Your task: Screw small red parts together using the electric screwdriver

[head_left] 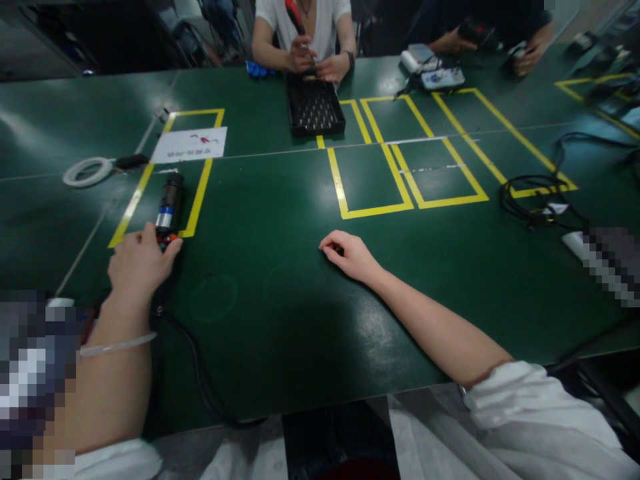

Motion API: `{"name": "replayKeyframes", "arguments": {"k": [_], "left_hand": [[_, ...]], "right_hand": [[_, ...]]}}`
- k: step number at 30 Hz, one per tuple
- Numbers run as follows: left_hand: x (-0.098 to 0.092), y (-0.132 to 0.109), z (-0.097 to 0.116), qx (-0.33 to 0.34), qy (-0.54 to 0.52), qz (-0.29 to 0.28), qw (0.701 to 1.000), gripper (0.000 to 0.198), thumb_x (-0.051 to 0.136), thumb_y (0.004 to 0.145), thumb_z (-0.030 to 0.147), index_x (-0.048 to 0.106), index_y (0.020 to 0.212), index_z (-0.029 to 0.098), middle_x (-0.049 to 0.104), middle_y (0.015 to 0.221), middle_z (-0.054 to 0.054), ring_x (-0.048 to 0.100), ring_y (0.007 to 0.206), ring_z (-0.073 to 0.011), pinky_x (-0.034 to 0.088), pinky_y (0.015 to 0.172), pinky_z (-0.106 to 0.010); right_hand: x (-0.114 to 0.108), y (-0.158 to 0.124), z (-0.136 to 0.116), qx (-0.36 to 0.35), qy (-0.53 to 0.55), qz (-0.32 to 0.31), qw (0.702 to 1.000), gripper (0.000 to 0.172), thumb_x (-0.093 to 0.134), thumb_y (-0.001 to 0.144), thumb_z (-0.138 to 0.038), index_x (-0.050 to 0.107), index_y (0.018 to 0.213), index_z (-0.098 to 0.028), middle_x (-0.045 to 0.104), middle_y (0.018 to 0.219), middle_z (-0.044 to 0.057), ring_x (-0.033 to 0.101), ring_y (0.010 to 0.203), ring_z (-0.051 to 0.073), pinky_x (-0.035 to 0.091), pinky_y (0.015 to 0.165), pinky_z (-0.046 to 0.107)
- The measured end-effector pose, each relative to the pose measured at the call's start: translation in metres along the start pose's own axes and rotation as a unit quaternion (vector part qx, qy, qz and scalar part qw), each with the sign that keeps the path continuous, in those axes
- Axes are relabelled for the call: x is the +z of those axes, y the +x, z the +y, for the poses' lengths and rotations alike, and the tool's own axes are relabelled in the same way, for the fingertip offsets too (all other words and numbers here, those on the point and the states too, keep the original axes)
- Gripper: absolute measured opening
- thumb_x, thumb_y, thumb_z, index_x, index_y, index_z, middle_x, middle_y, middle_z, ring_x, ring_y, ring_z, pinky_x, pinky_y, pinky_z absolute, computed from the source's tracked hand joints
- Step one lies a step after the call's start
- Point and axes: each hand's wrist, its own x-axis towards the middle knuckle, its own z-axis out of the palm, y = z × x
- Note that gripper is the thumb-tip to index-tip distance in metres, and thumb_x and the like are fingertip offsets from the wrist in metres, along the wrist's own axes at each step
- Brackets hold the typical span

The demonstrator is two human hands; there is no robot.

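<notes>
Black tool (171, 193), w/ a blue + silver band, lies on the L part of the green surface (280, 180), inside a yellow tape (377, 212) box. Its near end is under a hand, so you can't see all of it. That surface is the biggest thing. Across it are 2 ppl: one in white (330, 27), head cut off at the top, and one in dark clothes (500, 17), too dim to see well. Big blocky squares hide the low L corner and a thing at the R edge. L grip (140, 263) is on the tool's near end, w/ a red bit by the thumb; can't tell if it's clamped or just resting. R grip (350, 253) sits near the middle, curled, fingertips together; its inside is hidden. Far off is a black tray (320, 131) w/ small shiny bits, too tiny to name. Black cable (520, 215) is in a messy loop at R. White paper (187, 150) has blurry words.
</notes>
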Motion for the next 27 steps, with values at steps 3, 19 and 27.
{"name": "replayKeyframes", "arguments": {"k": [3,19,27], "left_hand": [[0.001,-0.009,0.003,0.020,0.025,0.083,0.996,0.061,0.031,0.095,0.060,0.041,0.136,0.016,0.048,0.137,-0.018,0.049,0.117,-0.0355,0.044,0.089,-0.043],[-0.034,-0.038,0.114,0.220,-0.342,-0.021,0.913,0.042,0.047,0.095,0.046,0.062,0.118,0.014,0.071,0.103,-0.008,0.065,0.097,-0.0211,0.047,0.088,-0.033],[-0.009,-0.070,0.189,0.343,-0.547,-0.257,0.720,0.065,0.051,0.094,0.041,0.036,0.151,0.013,0.063,0.084,-0.003,0.061,0.079,-0.0151,0.049,0.077,-0.029]], "right_hand": [[0.000,0.000,0.000,-0.002,0.000,0.000,1.000,0.011,0.055,0.090,-0.016,0.065,0.090,-0.018,0.065,0.085,0.003,0.059,0.080,0.016,0.044,0.074,0.027],[0.000,0.001,-0.002,0.000,0.026,-0.003,1.000,0.010,0.055,0.089,-0.017,0.065,0.089,-0.019,0.068,0.086,0.003,0.061,0.080,0.015,0.046,0.075,0.028],[-0.002,-0.001,-0.005,-0.017,0.159,-0.062,0.985,0.028,0.063,0.089,-0.029,0.059,0.114,-0.018,0.070,0.088,0.001,0.062,0.074,0.012,0.049,0.072,0.026]]}}
